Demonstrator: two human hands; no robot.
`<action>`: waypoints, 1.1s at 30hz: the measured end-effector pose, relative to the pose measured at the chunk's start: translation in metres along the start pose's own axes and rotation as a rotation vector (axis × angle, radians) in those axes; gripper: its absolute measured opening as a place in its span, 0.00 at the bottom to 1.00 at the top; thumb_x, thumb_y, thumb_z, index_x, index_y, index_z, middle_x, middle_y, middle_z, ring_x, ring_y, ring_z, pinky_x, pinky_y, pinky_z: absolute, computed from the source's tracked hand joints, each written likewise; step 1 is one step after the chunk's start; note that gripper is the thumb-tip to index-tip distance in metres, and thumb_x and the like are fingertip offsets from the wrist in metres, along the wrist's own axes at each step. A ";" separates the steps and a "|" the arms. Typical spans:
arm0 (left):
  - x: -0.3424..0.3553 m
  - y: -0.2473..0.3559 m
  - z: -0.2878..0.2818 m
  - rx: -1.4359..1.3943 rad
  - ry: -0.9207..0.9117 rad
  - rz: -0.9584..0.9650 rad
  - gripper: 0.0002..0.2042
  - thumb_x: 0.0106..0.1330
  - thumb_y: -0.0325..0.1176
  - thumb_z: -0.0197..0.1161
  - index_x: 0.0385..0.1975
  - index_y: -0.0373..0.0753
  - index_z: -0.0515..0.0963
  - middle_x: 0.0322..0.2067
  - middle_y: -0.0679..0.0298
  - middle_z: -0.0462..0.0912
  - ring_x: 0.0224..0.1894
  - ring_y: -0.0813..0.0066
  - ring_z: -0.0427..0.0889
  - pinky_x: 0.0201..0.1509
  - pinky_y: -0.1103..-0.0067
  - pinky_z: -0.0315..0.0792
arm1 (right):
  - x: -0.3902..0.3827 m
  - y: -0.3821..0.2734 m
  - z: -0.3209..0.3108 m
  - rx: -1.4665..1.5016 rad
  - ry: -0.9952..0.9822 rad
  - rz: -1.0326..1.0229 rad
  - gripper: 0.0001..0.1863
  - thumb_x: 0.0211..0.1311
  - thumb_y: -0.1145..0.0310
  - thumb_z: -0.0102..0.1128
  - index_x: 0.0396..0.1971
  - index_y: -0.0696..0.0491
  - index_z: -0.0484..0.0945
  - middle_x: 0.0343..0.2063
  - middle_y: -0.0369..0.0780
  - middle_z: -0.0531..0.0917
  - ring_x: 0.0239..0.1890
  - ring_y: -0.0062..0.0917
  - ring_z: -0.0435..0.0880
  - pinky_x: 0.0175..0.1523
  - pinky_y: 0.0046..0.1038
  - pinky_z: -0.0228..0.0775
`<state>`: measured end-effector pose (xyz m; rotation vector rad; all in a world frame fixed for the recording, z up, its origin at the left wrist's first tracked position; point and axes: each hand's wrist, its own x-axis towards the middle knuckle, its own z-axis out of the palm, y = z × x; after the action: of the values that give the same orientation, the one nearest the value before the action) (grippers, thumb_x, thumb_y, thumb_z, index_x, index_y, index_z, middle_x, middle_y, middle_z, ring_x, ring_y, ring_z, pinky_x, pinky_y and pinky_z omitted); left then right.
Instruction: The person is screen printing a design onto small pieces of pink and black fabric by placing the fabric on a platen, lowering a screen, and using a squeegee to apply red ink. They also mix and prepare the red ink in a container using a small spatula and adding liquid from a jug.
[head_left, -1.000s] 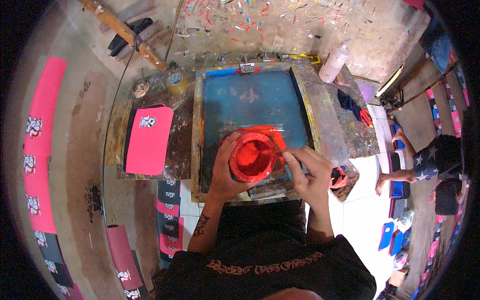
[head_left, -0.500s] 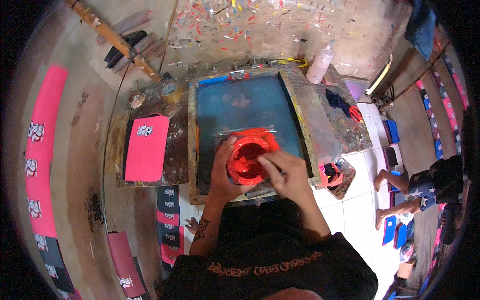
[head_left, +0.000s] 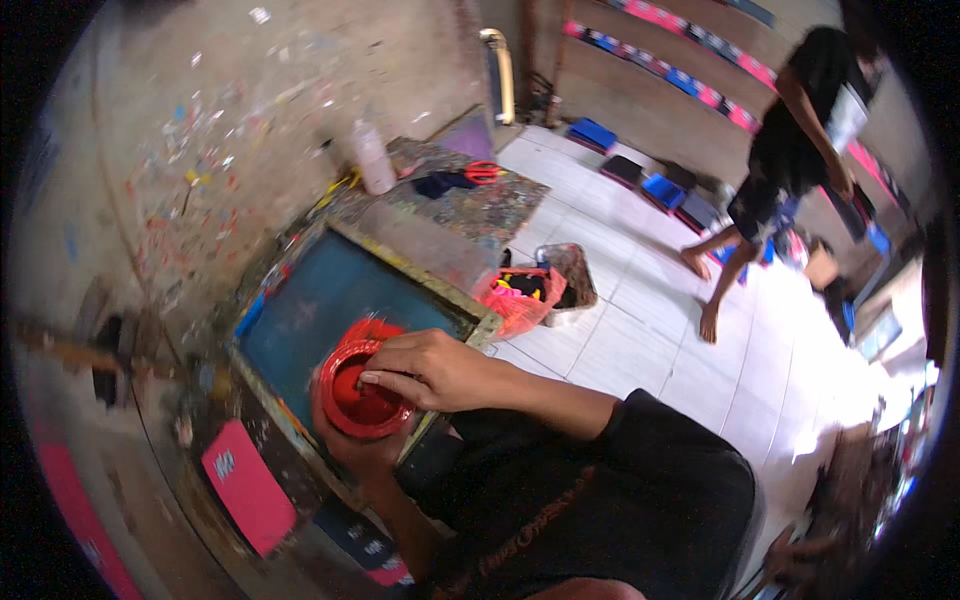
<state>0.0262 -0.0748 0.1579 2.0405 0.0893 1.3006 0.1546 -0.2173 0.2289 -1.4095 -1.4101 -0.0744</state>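
Note:
A red paint pot [head_left: 369, 420] rests in my left hand [head_left: 355, 445], whose fingers wrap round its side, low over the blue screen [head_left: 290, 320] in its wooden frame. Red paint is spread on the screen behind the pot. My right hand [head_left: 425, 368] reaches over the rim, fingertips pinched inside the pot; what they grip is hidden. A pink printed piece [head_left: 250, 500] lies beside the frame at lower left.
A plastic bottle [head_left: 372, 160], red-handled scissors [head_left: 482, 172] and dark cloth stand or lie on the stained bench [head_left: 520, 205]. A pink bag [head_left: 515, 315] sits on the tiled floor [head_left: 640, 330]. A co-worker [head_left: 810, 120] walks at right past blue and black pieces [head_left: 590, 135].
The view has swung toward the right, showing more floor and the co-worker's upper body. My right fingers have moved from the pot's right rim into it.

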 end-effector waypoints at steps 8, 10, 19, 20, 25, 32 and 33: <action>0.015 0.038 0.041 -0.284 -0.136 0.027 0.55 0.38 0.38 0.87 0.70 0.31 0.61 0.67 0.46 0.70 0.68 0.51 0.73 0.72 0.58 0.70 | -0.044 -0.051 -0.040 -0.213 0.205 0.068 0.09 0.70 0.70 0.63 0.36 0.62 0.82 0.32 0.50 0.83 0.37 0.45 0.83 0.43 0.42 0.75; 0.016 0.052 0.058 -0.356 -0.221 0.083 0.55 0.39 0.39 0.86 0.70 0.30 0.61 0.67 0.46 0.71 0.67 0.50 0.74 0.72 0.58 0.70 | -0.063 -0.070 -0.057 -0.350 0.343 0.093 0.10 0.69 0.68 0.64 0.36 0.60 0.83 0.31 0.48 0.82 0.36 0.43 0.83 0.42 0.41 0.76; -0.022 0.140 0.180 -0.564 -0.773 0.339 0.56 0.38 0.44 0.86 0.70 0.32 0.62 0.64 0.46 0.73 0.65 0.49 0.76 0.71 0.57 0.70 | -0.209 -0.124 -0.134 -0.721 0.686 0.330 0.09 0.65 0.66 0.66 0.33 0.57 0.83 0.27 0.44 0.78 0.34 0.39 0.81 0.42 0.40 0.75; -0.028 0.153 0.199 -0.594 -0.840 0.348 0.56 0.38 0.43 0.86 0.70 0.32 0.62 0.64 0.46 0.73 0.65 0.49 0.76 0.71 0.57 0.70 | -0.227 -0.132 -0.149 -0.724 0.746 0.365 0.09 0.66 0.66 0.66 0.33 0.57 0.84 0.27 0.44 0.77 0.34 0.40 0.81 0.43 0.40 0.74; -0.078 0.213 0.307 -0.702 -1.192 0.304 0.57 0.33 0.37 0.86 0.70 0.34 0.61 0.64 0.47 0.73 0.65 0.50 0.74 0.72 0.58 0.67 | -0.339 -0.124 -0.204 -0.833 0.821 0.718 0.15 0.70 0.59 0.61 0.32 0.56 0.82 0.31 0.45 0.79 0.37 0.42 0.82 0.40 0.42 0.76; -0.131 0.264 0.451 -0.897 -1.730 0.002 0.45 0.56 0.22 0.77 0.72 0.47 0.58 0.70 0.53 0.64 0.65 0.54 0.73 0.56 0.57 0.81 | -0.447 -0.074 -0.294 -0.695 1.046 0.911 0.14 0.71 0.58 0.61 0.36 0.54 0.81 0.32 0.43 0.79 0.36 0.39 0.83 0.38 0.40 0.78; -0.144 0.251 0.484 -0.934 -1.871 -0.127 0.44 0.56 0.23 0.77 0.72 0.46 0.57 0.69 0.52 0.64 0.65 0.52 0.73 0.56 0.58 0.81 | -0.465 -0.068 -0.307 -0.702 1.035 0.959 0.13 0.71 0.58 0.61 0.37 0.54 0.81 0.32 0.43 0.79 0.36 0.39 0.83 0.38 0.39 0.78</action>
<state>0.2753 -0.5738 0.0769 1.5371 -0.9726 -0.8682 0.1550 -0.7583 0.0791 -2.0242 0.2423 -0.6136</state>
